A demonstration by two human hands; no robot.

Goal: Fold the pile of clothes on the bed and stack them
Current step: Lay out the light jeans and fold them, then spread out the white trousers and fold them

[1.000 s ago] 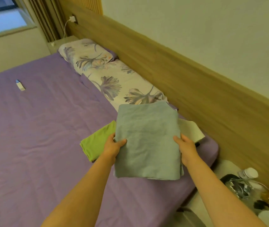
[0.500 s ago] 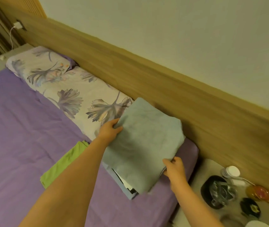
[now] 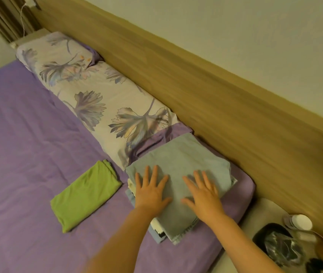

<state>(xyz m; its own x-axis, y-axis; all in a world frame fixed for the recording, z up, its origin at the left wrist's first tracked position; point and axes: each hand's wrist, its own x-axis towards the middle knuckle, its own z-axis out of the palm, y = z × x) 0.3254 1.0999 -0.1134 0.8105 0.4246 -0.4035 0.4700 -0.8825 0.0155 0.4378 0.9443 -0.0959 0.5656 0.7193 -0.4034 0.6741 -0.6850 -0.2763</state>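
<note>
Hands press flat, fingers spread: left hand (image 3: 151, 191) and right hand (image 3: 204, 195) side by side on the folded grey-blue cloth (image 3: 180, 170) topping a small stack of folded clothes (image 3: 157, 228); a folded lime-green garment (image 3: 86, 196) lies on the purple bedsheet (image 3: 28, 144) just left of the left hand.

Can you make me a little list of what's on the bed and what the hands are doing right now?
left hand: left hand lies flat with fingers spread on the grey folded cloth
right hand: right hand lies flat on the same cloth, fingers spread
stack: the grey cloth tops a stack of folded clothes near the corner of the bed
green cloth: green folded cloth lies apart, to the left of the stack
pillow: flowered pillow along the wooden headboard
bed cover: purple sheet
</note>
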